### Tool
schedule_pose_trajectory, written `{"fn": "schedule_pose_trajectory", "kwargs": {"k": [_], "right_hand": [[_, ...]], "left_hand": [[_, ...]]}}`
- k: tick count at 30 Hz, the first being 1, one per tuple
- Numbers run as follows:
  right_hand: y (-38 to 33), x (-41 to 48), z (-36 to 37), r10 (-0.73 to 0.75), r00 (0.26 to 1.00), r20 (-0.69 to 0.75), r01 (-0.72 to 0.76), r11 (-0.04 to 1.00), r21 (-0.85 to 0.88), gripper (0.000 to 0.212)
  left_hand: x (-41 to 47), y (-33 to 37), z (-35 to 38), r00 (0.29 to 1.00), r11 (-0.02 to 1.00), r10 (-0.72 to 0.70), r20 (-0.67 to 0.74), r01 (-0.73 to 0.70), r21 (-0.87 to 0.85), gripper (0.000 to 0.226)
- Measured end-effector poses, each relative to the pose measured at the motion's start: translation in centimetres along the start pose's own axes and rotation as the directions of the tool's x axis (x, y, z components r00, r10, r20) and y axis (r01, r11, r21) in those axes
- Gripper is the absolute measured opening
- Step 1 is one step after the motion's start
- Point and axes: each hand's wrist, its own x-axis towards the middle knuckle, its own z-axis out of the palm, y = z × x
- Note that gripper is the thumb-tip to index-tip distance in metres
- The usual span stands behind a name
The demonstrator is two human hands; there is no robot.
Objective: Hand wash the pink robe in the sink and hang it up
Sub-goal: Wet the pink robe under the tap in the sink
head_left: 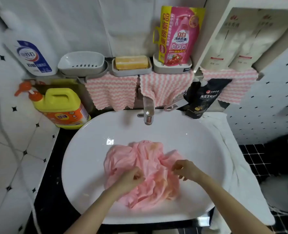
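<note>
A: Where is the robe [139, 159]?
B: Crumpled in the sink [89, 149], below the tap [148, 112]. The heap runs roughly from tap to near rim. No collar or hem shows, so I cannot tell which way it faces.
A: Hands?
B: Apart. Left hand [131, 179] pinches cloth mid-heap; right hand [185, 169] pinches a fold at the right edge.

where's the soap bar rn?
Head view, upper centre: the yellow soap bar lies in the middle grey dish on the ledge above the faucet, between the empty dish on its left and the pink detergent pouch on its right.
</note>
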Motion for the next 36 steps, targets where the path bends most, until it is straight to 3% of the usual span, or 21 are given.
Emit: {"fn": "schedule_pose_trajectory", "kwargs": {"k": [2, 4, 6, 8, 9, 10, 11, 13, 15, 18, 19, 21, 23, 24, 26, 28, 30, 32, 34, 36], "right_hand": [[-0.3, -0.6, 0.8, 0.024, 0.991, 0.128, 0.005, 0.975, -0.22, 0.017], [-0.1, -1.2, 2.6, 0.032, 0.979, 0.202, 0.063, 0.893, -0.445, 0.029], [0.5, -1.0, 4.2, 0.007, 0.987, 0.162, 0.082, 0.843, -0.532, 0.032], [0.8, -0.9, 4.2, -0.03, 0.995, 0.1, 0.071, 0.896, -0.439, 0.017], [1.1, -0.9, 3.7, -0.049, 0.997, 0.067, 0.068, 0.948, -0.311, 0.007], [1.0, -1.1, 2.9, -0.06, 0.998, 0.018, 0.062, 0.984, -0.168, 0.019], [1.4, -1.1, 2.1, -0.074, 0.996, -0.043, 0.073, 0.997, -0.013, 0.025], [1.7, -1.7, 0.4, -0.061, 0.985, -0.161, 0.104, 0.957, 0.271, 0.015], [1.4, -2.3, -0.7, -0.034, 0.98, -0.197, 0.12, 0.889, 0.442, 0.014], [-0.8, -2.9, -0.6, -0.037, 0.981, -0.188, 0.134, 0.836, 0.533, 0.02], [-1.9, -2.9, 0.0, -0.056, 0.984, -0.169, 0.141, 0.824, 0.548, 0.023], [-4.0, -3.3, 1.9, -0.12, 0.99, -0.076, 0.142, 0.847, 0.512, 0.029], [-5.2, -3.5, 4.0, -0.19, 0.98, 0.056, 0.15, 0.896, 0.418, 0.031], [-5.4, -3.5, 4.5, -0.213, 0.974, 0.073, 0.167, 0.902, 0.398, 0.03], [-5.5, -2.9, 3.8, -0.178, 0.983, -0.052, 0.183, 0.883, 0.433, 0.022], [-5.5, -2.1, 2.3, -0.089, 0.984, -0.154, 0.158, 0.839, 0.521, 0.013], [-6.1, -1.4, 0.9, -0.102, 0.989, -0.108, 0.145, 0.826, 0.545, 0.008], [-7.2, -0.7, -0.3, -0.186, 0.98, -0.071, 0.196, 0.834, 0.516, 0.005], [-8.0, 0.1, -1.2, -0.207, 0.975, -0.081, 0.219, 0.843, 0.492, 0.018], [-8.4, 0.9, -0.8, -0.208, 0.975, -0.074, 0.218, 0.863, 0.455, 0.028]], "left_hand": [[0.0, -0.1, 0.5, 0.992, 0.992, -0.045, 0.121, 0.03, 0.123, 0.002], [-0.5, -0.4, 1.4, 0.974, 0.984, -0.06, 0.217, 0.021, 0.176, 0.014], [-0.8, -0.7, 2.4, 0.973, 0.983, -0.089, 0.211, 0.052, 0.176, 0.027], [-0.8, -1.0, 2.8, 0.989, 0.966, -0.076, 0.13, 0.041, 0.254, 0.025], [-0.8, -1.0, 2.6, 0.994, 0.963, -0.063, 0.084, 0.038, 0.268, 0.015], [-0.7, -0.7, 2.1, 0.998, 0.971, -0.047, 0.038, 0.037, 0.234, 0.007], [-0.6, -0.8, 1.5, 0.999, 0.982, -0.033, -0.034, 0.039, 0.187, 0.016], [-0.7, -0.7, -0.1, 0.978, 0.991, -0.029, -0.206, 0.056, 0.122, 0.031], [-0.8, -0.2, -1.5, 0.951, 0.998, -0.052, -0.304, 0.055, 0.0, 0.03], [-1.2, 1.9, -1.8, 0.976, 0.952, -0.15, -0.159, 0.099, -0.288, 0.008], [-1.1, 2.6, -1.4, 0.984, 0.942, -0.167, -0.062, 0.14, -0.306, 0.013], [-1.0, 3.1, 0.3, 0.991, 0.969, -0.09, 0.103, 0.111, -0.221, 0.047], [-0.8, 2.7, 1.8, 0.989, 0.992, -0.045, 0.14, 0.061, -0.112, 0.066], [-0.7, 2.3, 2.0, 0.995, 0.997, -0.005, 0.098, 0.013, -0.078, 0.058], [-0.6, 1.5, 0.8, 0.994, 0.997, 0.066, -0.083, -0.064, 0.033, 0.023], [-0.6, 1.0, -1.8, 0.955, 0.988, 0.12, -0.272, -0.088, 0.127, 0.04], [-0.6, 1.1, -4.6, 0.919, 0.979, 0.145, -0.367, -0.078, 0.191, 0.039], [-0.4, 1.3, -6.8, 0.894, 0.996, 0.064, -0.443, -0.028, 0.087, 0.023], [0.0, 1.6, -8.5, 0.848, 0.994, -0.019, -0.529, -0.044, -0.105, 0.026], [0.3, 1.7, -9.5, 0.823, 0.983, -0.065, -0.564, -0.045, -0.178, 0.031]]}}
